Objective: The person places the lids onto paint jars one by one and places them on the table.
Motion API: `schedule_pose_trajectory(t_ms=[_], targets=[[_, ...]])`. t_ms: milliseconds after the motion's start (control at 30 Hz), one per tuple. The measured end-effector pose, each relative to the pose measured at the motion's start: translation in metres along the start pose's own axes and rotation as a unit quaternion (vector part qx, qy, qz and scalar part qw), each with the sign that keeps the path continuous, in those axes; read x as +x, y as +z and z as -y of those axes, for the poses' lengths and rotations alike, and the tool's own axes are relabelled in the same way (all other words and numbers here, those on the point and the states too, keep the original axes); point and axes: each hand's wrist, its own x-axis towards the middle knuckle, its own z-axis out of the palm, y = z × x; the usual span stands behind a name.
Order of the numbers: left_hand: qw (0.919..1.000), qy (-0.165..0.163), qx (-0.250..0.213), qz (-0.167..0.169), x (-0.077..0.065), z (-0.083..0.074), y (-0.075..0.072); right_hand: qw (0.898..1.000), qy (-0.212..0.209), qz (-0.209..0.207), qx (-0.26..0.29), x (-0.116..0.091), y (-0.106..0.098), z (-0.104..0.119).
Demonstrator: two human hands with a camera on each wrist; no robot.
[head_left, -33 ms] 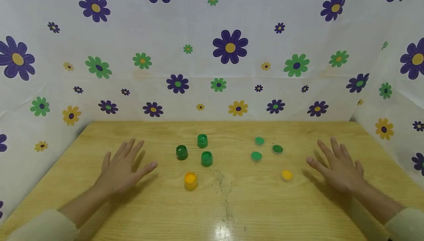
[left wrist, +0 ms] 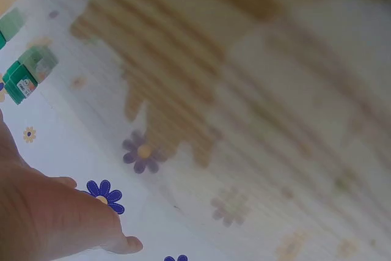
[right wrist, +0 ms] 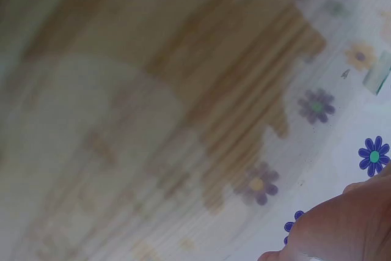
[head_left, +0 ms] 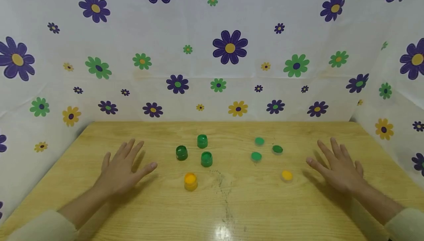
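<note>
On the left of the table stand three small pots of green paint: a dark green pot (head_left: 182, 153), a rear green pot (head_left: 202, 141) and a front green pot (head_left: 207, 159). Nearer the front is a yellow paint pot (head_left: 190, 181). All are uncapped. To the right lie three green lids, including a darker one (head_left: 277, 149), and a yellow lid (head_left: 286, 175). My left hand (head_left: 120, 171), fingers spread, is left of the pots and holds nothing. Spread likewise, my right hand (head_left: 339, 169) is right of the lids, its thumb nearest the yellow lid.
The wooden table (head_left: 258, 208) has dark smudges down its middle. A white flowered cloth (head_left: 198, 64) hangs behind it and along both sides. In the left wrist view, a labelled green pot (left wrist: 24, 84) shows at the left edge.
</note>
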Motion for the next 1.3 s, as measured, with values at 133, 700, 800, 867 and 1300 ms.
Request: schedule_pose_trajectory(t_ms=[133, 700, 800, 867, 1300], targets=[[1.0, 0.0, 0.003, 0.001, -0.003, -0.001, 0.0, 1.0, 0.003, 0.004, 0.002, -0.002, 0.0, 0.001], [0.9932, 0.05, 0.103, -0.021, -0.023, -0.022, 0.002, 0.998, -0.036, -0.021, -0.043, -0.018, 0.006, 0.006], [0.9928, 0.056, 0.103, -0.025, -0.028, -0.028, 0.002, 0.997, -0.046, -0.023, -0.059, -0.02, 0.006, 0.008], [0.9926, 0.059, 0.103, -0.026, -0.03, -0.03, 0.005, 0.996, -0.05, -0.02, -0.07, -0.021, 0.006, 0.011], [0.9902, 0.095, 0.101, -0.019, -0.037, -0.057, 0.013, 0.994, -0.072, -0.015, -0.085, -0.026, 0.012, 0.024]])
